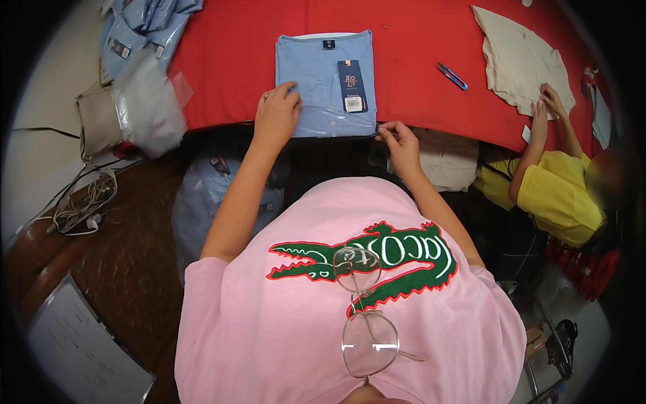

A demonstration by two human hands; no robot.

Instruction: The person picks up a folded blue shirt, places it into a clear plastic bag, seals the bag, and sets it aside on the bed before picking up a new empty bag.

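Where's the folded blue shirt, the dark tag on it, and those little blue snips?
Folded blue shirt [319, 87]: head view, on its front, left of the tag.
Dark tag [350, 86]: head view, on its middle.
Little blue snips [453, 77]: head view, on the handles.

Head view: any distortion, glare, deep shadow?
Head view: fisheye bows the front edge of the red tablecloth, corners black; head view: glare on the clear film over the folded blue shirt and on the glasses; head view: deep shadow under the tablecloth's edge.
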